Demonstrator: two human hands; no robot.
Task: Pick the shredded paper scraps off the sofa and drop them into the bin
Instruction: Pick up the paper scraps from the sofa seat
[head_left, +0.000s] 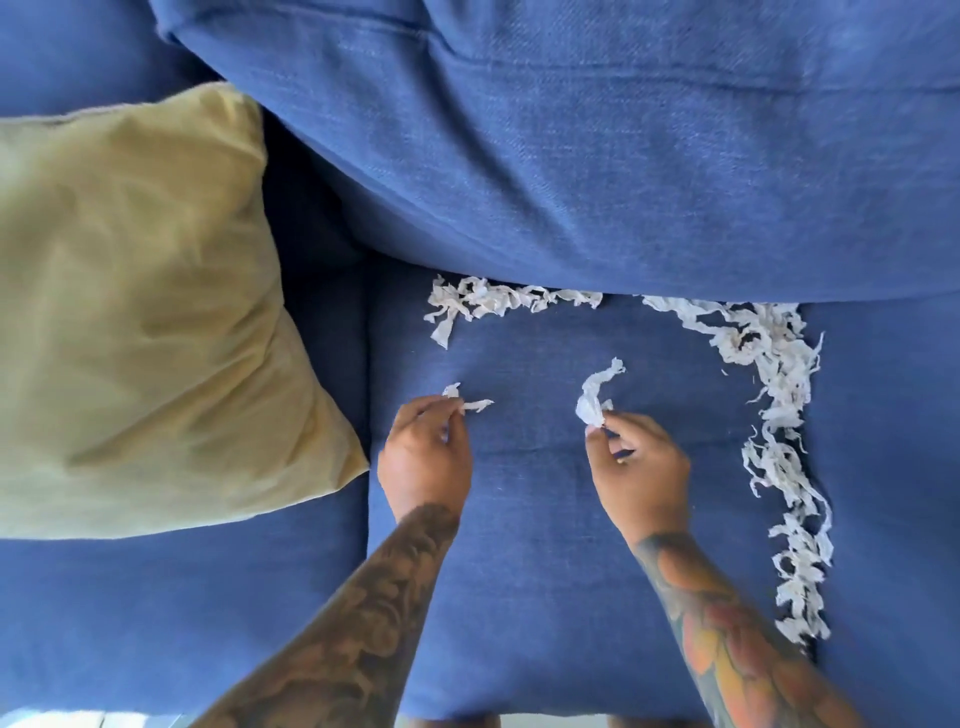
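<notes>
left hand (425, 453): pinched small paper scraps (470, 402) at fingertips, low over the blue sofa seat cushion (530, 545).
right hand (640, 470): pinched a crumpled paper strip (596, 394), strip stuck up from fingers.
remaining shreds: far clump (483, 302) sat at the back cushion crease; long trail (784, 447) ran down the seat's right edge.
handling: looked feather-light, limp, tangly, tears easily; likely best gathered in bunches, pinched mid-clump.
risk: loose bits could shed or slip into the crease.
yellow pillow (140, 312): left, apart.
bin: not in view.
</notes>
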